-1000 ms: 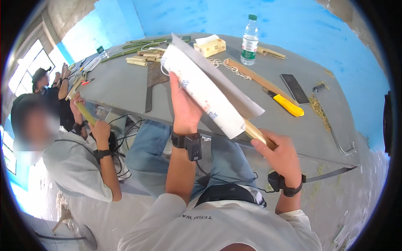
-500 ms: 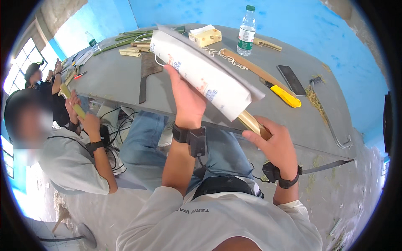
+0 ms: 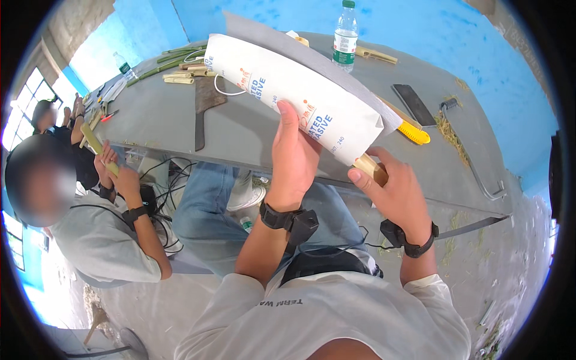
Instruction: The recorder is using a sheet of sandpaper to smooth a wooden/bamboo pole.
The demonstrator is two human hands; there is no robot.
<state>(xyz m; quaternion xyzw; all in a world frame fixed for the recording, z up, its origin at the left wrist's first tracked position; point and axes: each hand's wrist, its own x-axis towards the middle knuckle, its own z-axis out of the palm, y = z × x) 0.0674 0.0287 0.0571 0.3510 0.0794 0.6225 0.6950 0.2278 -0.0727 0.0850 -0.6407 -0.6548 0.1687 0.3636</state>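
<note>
A large sheet of sandpaper (image 3: pixel 258 84), white-backed with a grey face, is folded lengthwise round a bamboo piece (image 3: pixel 370 167) above the table. My left hand (image 3: pixel 294 159) is closed round the sheet from below, its thumb lying against the white backing. At the sheet's near right end, my right hand (image 3: pixel 393 192) grips the bare end of the bamboo piece between thumb and fingers. Most of the bamboo is hidden inside the sheet. Behind the sheet's right end, a yellow utility knife (image 3: pixel 414 133) lies partly covered.
On the grey table (image 3: pixel 156 117) lie a cleaver (image 3: pixel 204 111), bamboo pieces (image 3: pixel 180 78), a phone (image 3: pixel 414 105) and a bent metal rod (image 3: pixel 480 174). A water bottle (image 3: pixel 345 39) stands at the back. A long blade (image 3: pixel 474 228) juts past the near right edge. To my left a co-worker (image 3: pixel 114 240) holds bamboo.
My left hand has moved right, bringing the sandpaper closer to my right hand, so less bare bamboo shows. The sheet now covers more of the utility knife and the yellow tissue box.
</note>
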